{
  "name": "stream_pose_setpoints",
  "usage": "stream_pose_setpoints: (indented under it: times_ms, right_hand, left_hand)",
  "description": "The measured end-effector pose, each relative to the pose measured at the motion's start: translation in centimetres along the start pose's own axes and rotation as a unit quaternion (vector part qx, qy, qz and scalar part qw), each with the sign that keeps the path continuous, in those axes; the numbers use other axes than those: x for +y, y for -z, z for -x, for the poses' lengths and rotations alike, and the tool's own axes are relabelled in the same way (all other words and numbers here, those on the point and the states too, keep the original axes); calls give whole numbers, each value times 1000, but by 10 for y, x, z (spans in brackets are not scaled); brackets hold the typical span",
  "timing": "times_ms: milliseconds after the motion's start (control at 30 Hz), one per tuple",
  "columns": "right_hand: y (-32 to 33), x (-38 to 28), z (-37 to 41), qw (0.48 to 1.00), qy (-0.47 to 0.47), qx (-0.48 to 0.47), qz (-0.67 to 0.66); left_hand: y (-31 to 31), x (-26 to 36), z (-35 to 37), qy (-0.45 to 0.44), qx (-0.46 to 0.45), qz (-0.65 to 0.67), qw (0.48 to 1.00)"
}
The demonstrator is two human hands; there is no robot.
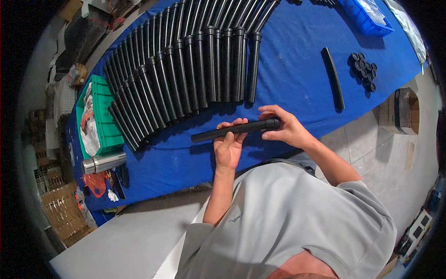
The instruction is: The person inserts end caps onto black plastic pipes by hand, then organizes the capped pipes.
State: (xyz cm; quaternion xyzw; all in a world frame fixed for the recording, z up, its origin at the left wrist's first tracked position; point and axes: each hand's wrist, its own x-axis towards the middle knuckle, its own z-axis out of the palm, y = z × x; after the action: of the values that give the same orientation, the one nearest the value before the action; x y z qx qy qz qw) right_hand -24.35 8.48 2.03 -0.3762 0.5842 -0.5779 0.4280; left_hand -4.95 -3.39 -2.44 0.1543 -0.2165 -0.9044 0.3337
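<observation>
A black tube (232,131) lies almost level above the near edge of the blue-covered table, its plain end to the left. My left hand (227,146) is closed around the middle of this tube, thumb across the near side. At the right end sits a wider black cap (272,123), gripped between the thumb and fingers of my right hand (291,128). Whether the cap is fully seated cannot be made out. Just beyond my hands lie overlapping rows of similar capped black tubes (211,69).
To the right are a single tube without a visible cap (333,79) and a cluster of loose black caps (364,69). A blue bin (371,25) stands at the far right. Leftward are a green crate (107,118), a steel flask (104,162) and a red plastic bag (95,184).
</observation>
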Motion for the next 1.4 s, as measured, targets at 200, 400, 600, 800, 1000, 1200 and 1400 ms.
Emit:
stream_pose_setpoints:
  times_ms: [200, 400, 600, 800, 1000, 1200, 1400]
  right_hand:
    - [10, 0, 4, 985, -122, -65, -106]
    - [7, 0, 4, 984, -139, -72, -90]
    - [11, 4, 7, 984, -141, -83, -73]
    - [8, 5, 12, 994, -56, -51, -77]
    - [10, 1, 8, 969, -166, -48, -175]
    - [4, 7, 10, 977, -105, -52, -177]
    - [1, 5, 12, 998, -49, -44, -18]
  left_hand:
    - [4, -2, 0, 5, 0, 14, 1000]
    - [5, -1, 1, -5, -11, -10, 1000]
    - [3, -1, 2, 9, -14, -23, 1000]
    - [5, 2, 3, 15, -18, -2, 1000]
    - [6, 5, 2, 26, -11, -18, 999]
    - [13, 1, 6, 16, -17, -11, 1000]
    - [18, -3, 4, -16, -41, -27, 999]
